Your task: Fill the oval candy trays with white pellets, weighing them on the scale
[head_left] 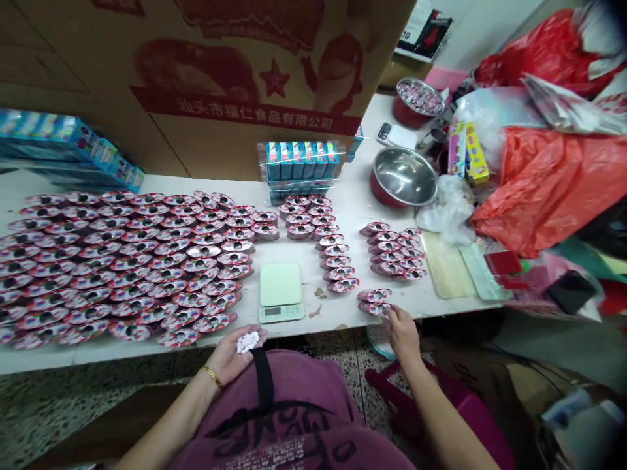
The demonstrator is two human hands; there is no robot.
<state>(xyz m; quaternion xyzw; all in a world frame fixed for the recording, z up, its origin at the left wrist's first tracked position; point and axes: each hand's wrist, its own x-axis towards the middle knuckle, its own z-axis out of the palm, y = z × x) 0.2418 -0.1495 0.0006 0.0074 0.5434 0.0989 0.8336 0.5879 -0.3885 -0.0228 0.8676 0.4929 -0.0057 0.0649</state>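
Observation:
My left hand [234, 356] lies palm up at the table's front edge, cupped around a small heap of white candies [247, 341]. My right hand [401, 328] reaches to the front edge and its fingertips touch a small oval tin [375, 307], one of a pair lying there. A pale green digital scale [281, 291] sits between my hands with nothing on its pan. Rows of identical pink oval tins [127, 261] cover the left of the white table [313, 320]. Shorter rows of tins [337, 258] and another group [394, 251] lie right of the scale.
A big cardboard box [220, 78] stands at the back. Blue packs [301, 163] are stacked before it, more [73, 147] at the left. A steel bowl [402, 176], a filled bowl [418, 99], and red plastic bags [548, 183] crowd the right side.

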